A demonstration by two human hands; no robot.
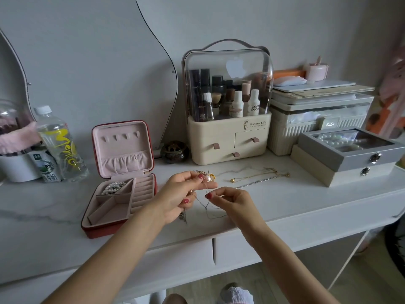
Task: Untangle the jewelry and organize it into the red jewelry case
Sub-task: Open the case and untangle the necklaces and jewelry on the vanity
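The left hand [179, 194] pinches a knotted clump of chains [207, 177] between thumb and fingertips, held just above the tabletop [274, 200], with thin strands hanging down from it. The right hand [230, 198] pinches one fine strand [208, 205] close below the clump, drawing it off to the side. A hard pull here could tighten the knot instead of loosening it, or snap so thin a chain; a loose piece might also slip off the near edge. Two necklaces [258, 178] lie stretched out on the tabletop just beyond the hands, apart from the clump. The red jewelry case [122, 183] stands open to the left, its lid upright, with a pearl bracelet [112, 187] in one rear compartment and the other compartments bare. The tabletop is white with faint grey veining. Behind stand a cosmetics organizer [228, 119], a water bottle [59, 141] and stacked boxes [346, 156] against a pale wall.
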